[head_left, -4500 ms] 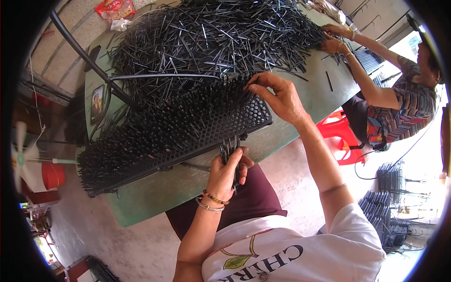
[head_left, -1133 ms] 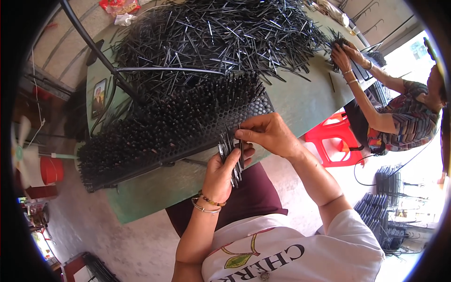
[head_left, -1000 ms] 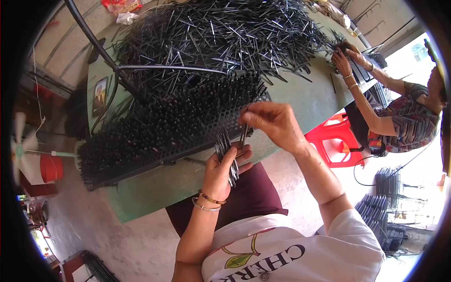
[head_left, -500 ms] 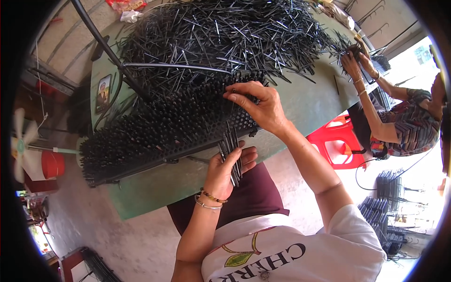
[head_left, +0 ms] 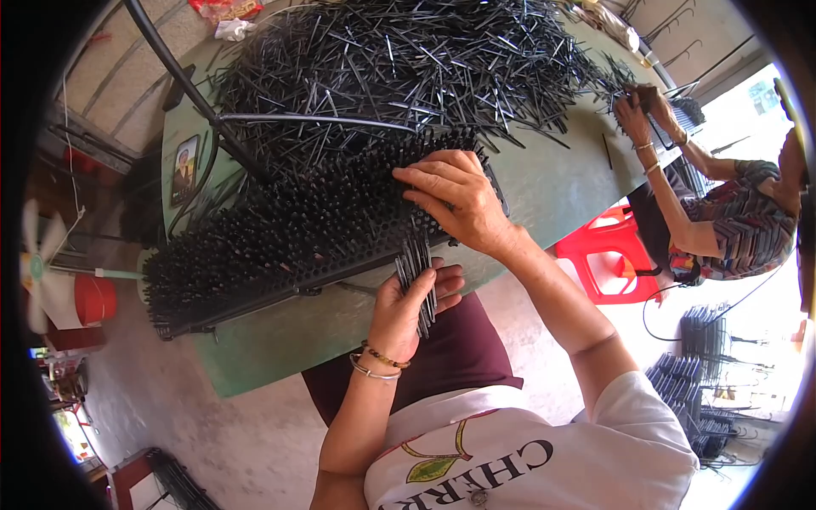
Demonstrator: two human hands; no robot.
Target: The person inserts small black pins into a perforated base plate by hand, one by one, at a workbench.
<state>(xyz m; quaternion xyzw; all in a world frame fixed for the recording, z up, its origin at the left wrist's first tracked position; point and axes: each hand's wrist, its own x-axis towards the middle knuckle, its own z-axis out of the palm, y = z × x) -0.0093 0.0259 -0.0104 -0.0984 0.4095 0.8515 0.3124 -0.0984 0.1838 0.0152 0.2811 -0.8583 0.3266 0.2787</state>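
A bundle of thin black strips point(head_left: 414, 262) stands upright in my left hand point(head_left: 401, 308), pinned by the thumb with the other fingers behind it. Just beyond it, my right hand point(head_left: 459, 202) reaches over a long black rack point(head_left: 255, 297) with rows of holes. Most of its holes are packed with upright black sticks point(head_left: 280, 212). My right thumb and fingers are bent together among the sticks near the rack's right end; whatever lies between the fingertips is hidden.
A large heap of loose black strips point(head_left: 399, 68) covers the back of the green table point(head_left: 552, 191). A black metal frame point(head_left: 170, 59) rises at the left beside a phone point(head_left: 184, 170). At the right, a co-worker's hands point(head_left: 636, 119) handle dark strips near a red stool point(head_left: 605, 255).
My right hand has shifted slightly left and toward me, and its fingers have come down lower over the rack. The left hand with the bundle has hardly moved.
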